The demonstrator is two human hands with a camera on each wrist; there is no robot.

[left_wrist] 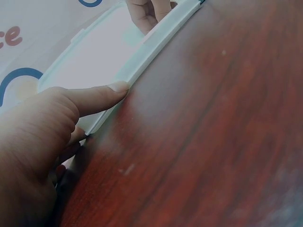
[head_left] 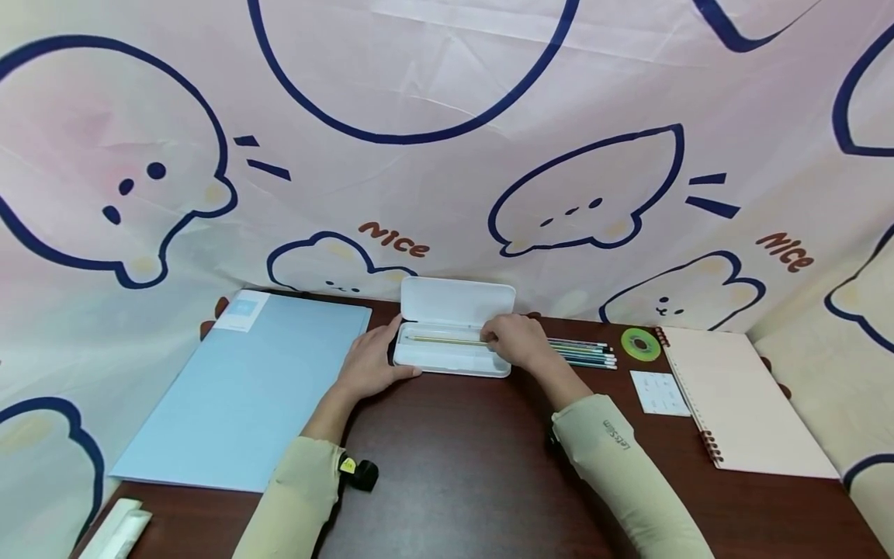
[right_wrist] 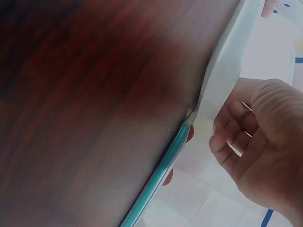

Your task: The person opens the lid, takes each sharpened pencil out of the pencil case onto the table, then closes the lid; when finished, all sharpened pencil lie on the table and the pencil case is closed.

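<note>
In the head view, a white pencil case (head_left: 452,341) lies open at the centre of the frame on the dark wooden desk (head_left: 461,466), its lid standing up against the patterned cloth backdrop (head_left: 447,155). A single pencil (head_left: 447,339) lies lengthwise in the tray. The left hand (head_left: 370,363) rests against the left end of the case, fingers fairly straight and the thumb along the front edge. The right hand (head_left: 515,341) sits over the right end of the tray with its fingers curled at the pencil's end; whether they actually pinch it cannot be told from here. Just right of that hand lies a row of pencils (head_left: 583,353), then a green tape roll (head_left: 640,344), a small white card (head_left: 660,393) and a pink spiral notebook (head_left: 740,404). A light blue folder (head_left: 244,388) fills the left of the desk.

In the left wrist view, the left hand (left_wrist: 42,142) fills the lower left, its thumb stretched out and the tip touching the case's front rim (left_wrist: 142,61). Fingers of the other hand show at the top edge, inside the case.

In the right wrist view, the right hand (right_wrist: 255,137) is at the right of the frame, fingers loosely curled beside the corner of the case (right_wrist: 222,80). A teal pencil (right_wrist: 161,175) runs along the desk edge just below it.
</note>
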